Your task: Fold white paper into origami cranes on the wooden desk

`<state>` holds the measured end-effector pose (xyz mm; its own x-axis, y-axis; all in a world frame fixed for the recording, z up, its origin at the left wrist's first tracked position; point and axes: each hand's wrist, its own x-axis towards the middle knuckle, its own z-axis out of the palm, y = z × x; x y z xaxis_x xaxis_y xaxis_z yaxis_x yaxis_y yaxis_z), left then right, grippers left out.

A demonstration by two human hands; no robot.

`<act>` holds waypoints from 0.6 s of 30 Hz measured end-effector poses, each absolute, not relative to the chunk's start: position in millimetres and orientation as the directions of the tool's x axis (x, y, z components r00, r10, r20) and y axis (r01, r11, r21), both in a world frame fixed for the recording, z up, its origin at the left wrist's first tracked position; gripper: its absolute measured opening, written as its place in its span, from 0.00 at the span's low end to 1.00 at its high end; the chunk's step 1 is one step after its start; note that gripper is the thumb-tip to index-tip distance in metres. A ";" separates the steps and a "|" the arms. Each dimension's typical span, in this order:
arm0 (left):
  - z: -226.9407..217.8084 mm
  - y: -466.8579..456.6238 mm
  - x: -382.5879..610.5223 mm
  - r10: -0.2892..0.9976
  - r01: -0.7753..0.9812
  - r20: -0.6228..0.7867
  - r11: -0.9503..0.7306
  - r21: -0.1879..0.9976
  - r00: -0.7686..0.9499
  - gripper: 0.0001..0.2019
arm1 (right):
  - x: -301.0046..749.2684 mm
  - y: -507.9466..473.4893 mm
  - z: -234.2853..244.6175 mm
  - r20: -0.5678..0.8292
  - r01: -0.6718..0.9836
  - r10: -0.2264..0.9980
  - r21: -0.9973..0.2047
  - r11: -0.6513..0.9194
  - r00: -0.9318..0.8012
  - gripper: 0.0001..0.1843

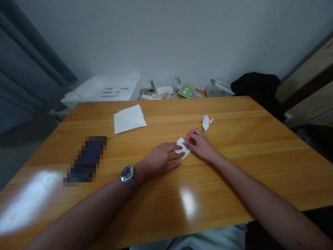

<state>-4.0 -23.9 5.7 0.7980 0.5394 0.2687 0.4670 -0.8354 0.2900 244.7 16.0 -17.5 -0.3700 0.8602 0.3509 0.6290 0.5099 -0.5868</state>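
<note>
A small white folded paper (186,152) lies on the wooden table, its outline roughly a diamond. My left hand (160,159), with a metal wristwatch (127,173) on its wrist, rests flat with stretched fingers across the paper's left side. At the paper's right edge, my right hand (202,145) has thumb and forefinger pinched together on it. Fingers cover parts of the folds. Just beyond my right hand stands a small folded white paper figure (206,123) with pointed ends.
White paper sheets (129,119) lie at the back left of the table (166,114). A dark pixelated object (87,158) is on the left. Behind the far edge are a white foam tray (104,88), a green booklet (191,92) and a black cloth-like bundle (256,85).
</note>
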 end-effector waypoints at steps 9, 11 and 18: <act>7.9 -19.7 -4.6 0.485 0.398 0.276 -0.861 0.317 0.830 0.19 | 244.9 16.4 -18.7 0.362 0.627 0.857 -0.584 0.515 -0.367 0.06; 8.3 -19.4 -6.0 0.519 0.432 0.246 -0.839 0.330 0.819 0.20 | 245.3 16.8 -19.4 0.360 0.627 0.859 -0.587 0.513 -0.365 0.07; 8.5 -18.2 -7.6 0.475 0.392 0.250 -0.863 0.318 0.844 0.20 | 245.2 17.2 -19.9 0.362 0.630 0.855 -0.579 0.518 -0.370 0.07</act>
<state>-7.6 -18.2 8.5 0.8436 0.4753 0.2499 0.3920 -0.8631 0.3185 245.2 17.2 -19.9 -0.3700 0.8554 0.3624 0.6300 0.5177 -0.5788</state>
